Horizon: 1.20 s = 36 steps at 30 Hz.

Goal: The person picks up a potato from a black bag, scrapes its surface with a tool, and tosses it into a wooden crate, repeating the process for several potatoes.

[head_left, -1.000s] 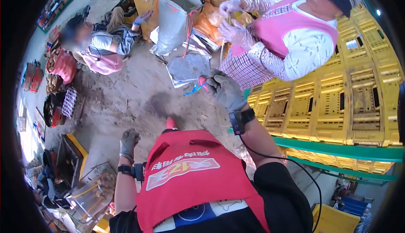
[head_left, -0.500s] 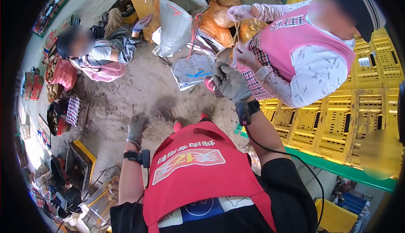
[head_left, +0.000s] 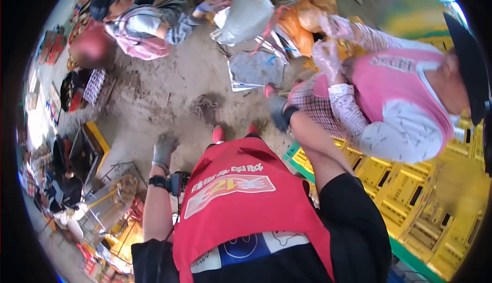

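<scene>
My left hand, in a grey glove, hangs over the dirt floor to the left of the red apron. Its fingers look loosely apart, with nothing visible in them. To the right, my right hand, also gloved, is low beside a co-worker's checked apron. Motion blur hides its fingers and anything in them. A grey flat pad lies on white sheets beyond it.
A co-worker in pink stands close on the right, by yellow crates with a green edge. Another person is low at the upper left. A white sack and orange bags are ahead.
My right hand has dropped down and away from the co-worker's hands. My left hand has barely moved. The view has shifted, and the co-worker's hands now sit near the orange bags.
</scene>
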{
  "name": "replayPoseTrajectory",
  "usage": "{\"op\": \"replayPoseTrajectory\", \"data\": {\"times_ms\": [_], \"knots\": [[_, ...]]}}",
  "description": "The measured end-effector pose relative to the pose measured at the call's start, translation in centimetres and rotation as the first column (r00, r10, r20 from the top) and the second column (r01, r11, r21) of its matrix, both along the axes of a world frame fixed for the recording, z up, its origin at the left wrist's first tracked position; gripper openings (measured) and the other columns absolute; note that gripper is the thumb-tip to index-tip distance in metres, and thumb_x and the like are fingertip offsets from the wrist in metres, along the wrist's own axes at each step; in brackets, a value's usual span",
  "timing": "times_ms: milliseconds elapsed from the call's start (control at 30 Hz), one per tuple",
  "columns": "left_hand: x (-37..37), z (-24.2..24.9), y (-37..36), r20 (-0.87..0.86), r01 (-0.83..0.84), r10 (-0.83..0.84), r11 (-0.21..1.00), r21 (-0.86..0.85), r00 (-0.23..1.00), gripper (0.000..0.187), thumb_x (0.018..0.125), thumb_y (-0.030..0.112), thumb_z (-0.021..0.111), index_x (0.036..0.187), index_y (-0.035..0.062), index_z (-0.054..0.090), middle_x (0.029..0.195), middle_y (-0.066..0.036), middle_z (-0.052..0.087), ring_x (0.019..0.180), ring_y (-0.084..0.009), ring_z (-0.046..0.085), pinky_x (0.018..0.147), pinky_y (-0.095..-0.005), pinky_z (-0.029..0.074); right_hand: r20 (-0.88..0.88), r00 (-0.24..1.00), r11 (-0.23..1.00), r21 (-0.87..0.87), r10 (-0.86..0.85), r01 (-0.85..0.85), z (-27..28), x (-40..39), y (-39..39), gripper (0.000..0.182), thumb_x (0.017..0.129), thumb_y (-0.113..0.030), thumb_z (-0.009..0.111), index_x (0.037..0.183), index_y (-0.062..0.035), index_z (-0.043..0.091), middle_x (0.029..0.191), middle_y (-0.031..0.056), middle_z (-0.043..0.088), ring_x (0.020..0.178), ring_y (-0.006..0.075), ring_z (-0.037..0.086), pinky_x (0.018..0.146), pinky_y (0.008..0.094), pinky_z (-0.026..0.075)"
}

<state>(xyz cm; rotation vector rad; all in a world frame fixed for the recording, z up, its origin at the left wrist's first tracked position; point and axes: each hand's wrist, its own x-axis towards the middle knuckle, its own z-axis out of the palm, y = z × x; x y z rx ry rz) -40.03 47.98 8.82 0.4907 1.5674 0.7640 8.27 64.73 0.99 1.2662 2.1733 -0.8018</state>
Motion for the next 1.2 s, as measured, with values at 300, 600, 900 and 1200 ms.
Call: {"op": "replayPoseTrajectory", "data": {"times_ms": [300,600,900,1200], "knots": [[-3.2,-2.6,-22.5,-0.166,-0.362,0.334,0.912,-0.191,0.928,0.026,0.1,0.012,0.063,0.125,0.0042,0.066,0.101,-0.006,0.072,0.079,-0.0148,0.067,0.072,-0.027,0.055,-0.232,0.909,0.755,-0.644,-0.347,0.124,-2.7,-16.9,-5.5,0.031,0.093,-0.025,0.068,0.114,-0.0044,0.073,0.1,0.0131,0.078,0.086,0.0273,0.075,0.075,0.0458,0.059],[-10.7,-0.5,-35.6,0.001,-0.788,0.791,0.61,-0.081,0.612,0.026,0.105,0.021,0.063,0.119,-0.001,0.068,0.093,-0.01,0.074,0.082,-0.0185,0.073,0.077,-0.0319,0.062,0.242,0.762,0.298,-0.816,-0.601,0.495,-9.8,-29.9,2.3,0.018,0.097,-0.021,0.055,0.104,-0.0103,0.068,0.087,0.0056,0.07,0.067,0.0196,0.064,0.058,0.0375,0.049],[-20.5,-2.3,-30.0,-0.059,-0.874,0.881,0.454,-0.173,0.469,0.029,0.102,0.021,0.066,0.125,0.0038,0.068,0.099,-0.007,0.073,0.076,-0.0144,0.068,0.07,-0.03,0.058,-0.365,0.913,0.832,-0.552,-0.183,-0.054,-3.5,-56.0,-0.1,0.017,0.095,-0.018,0.06,0.089,-0.0061,0.07,0.073,0.0026,0.063,0.065,0.0131,0.055,0.064,0.0306,0.049],[-38.6,-4.2,-23.3,-0.124,-0.889,0.892,0.403,-0.219,0.435,0.03,0.105,0.032,0.063,0.112,0.0035,0.069,0.097,-0.005,0.072,0.079,-0.0157,0.068,0.072,-0.0314,0.058,0.017,0.946,0.907,-0.291,0.324,-0.305,-16.4,-69.3,16.2,0.021,0.09,-0.019,0.058,0.086,-0.0052,0.073,0.083,0.0093,0.073,0.071,0.0221,0.069,0.067,0.0358,0.055]]}}
